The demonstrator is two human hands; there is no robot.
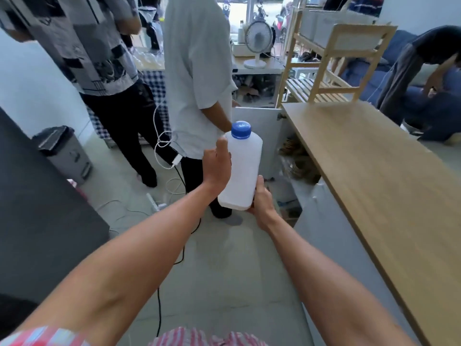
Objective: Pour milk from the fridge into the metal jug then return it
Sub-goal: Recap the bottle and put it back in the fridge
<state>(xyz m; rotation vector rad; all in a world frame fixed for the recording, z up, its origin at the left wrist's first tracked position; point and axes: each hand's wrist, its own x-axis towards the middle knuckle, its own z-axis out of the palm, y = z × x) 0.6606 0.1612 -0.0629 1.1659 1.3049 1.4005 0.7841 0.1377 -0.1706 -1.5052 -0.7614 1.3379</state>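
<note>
Floor (224, 270): grey, open strip running up the middle between a dark panel on the left (42, 208) and the bench (389, 186) on the right. Cables (164, 191) and a power strip (156, 202) lie across the floor just past the left forearm.

Bench: light wood top, its near long edge running diagonally from upper middle down to the lower right corner. White cabinet front below it; 1 cabinet door (257, 136) stands open at the far end, edging into the walkway.

2 people stand ahead, blocking the far end of the strip: 1 in a patterned shirt (82, 46) on the left, 1 in a white shirt (197, 71) in the centre, right behind the bottle. A 3rd person (419, 71) bends over at far right, beyond the bench. Grey bin (63, 153) by the left wall. Wooden shelf rack (331, 58) and a white fan (258, 36) further back.

Milk bottle (243, 168): white plastic, held in the air over the floor, left of the bench edge, in front of the open cabinet door. Long axis near upright, top leaning slightly right and away; blue cap (241, 130) on, pointing up.

Left hand (216, 168): flat against the bottle's left side, thumb up along it, fingers hidden behind the bottle, so full wrap cannot be told. Right hand (260, 199): grasping the bottom right corner, thumb up the side, fingers under the base.
</note>
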